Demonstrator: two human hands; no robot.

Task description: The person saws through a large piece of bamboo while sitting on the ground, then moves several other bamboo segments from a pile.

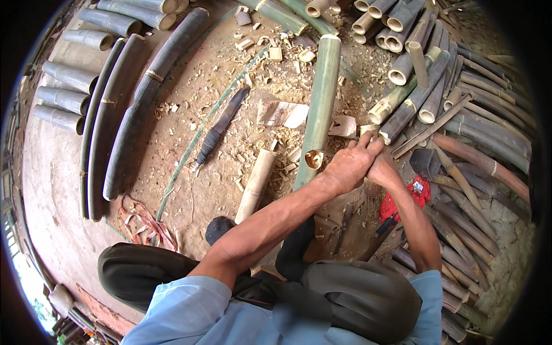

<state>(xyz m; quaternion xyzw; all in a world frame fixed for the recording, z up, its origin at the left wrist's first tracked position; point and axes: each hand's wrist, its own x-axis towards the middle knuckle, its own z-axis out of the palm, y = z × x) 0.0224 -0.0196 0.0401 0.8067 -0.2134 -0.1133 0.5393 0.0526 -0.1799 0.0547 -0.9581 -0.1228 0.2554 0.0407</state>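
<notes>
Both grips clenched together, left hand [348, 167] over right hand [380, 167], on something small, hidden. Just right of long green bamboo pole [319, 103] w/ notch, lying on chip-strewn dirt floor [190, 172]. Prob. mid-trimming; next needs steady hold, dark-handled long knife [221, 127] well apart to the left.

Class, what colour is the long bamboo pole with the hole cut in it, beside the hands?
Green; the long bamboo pole shows best in the head view.
</notes>
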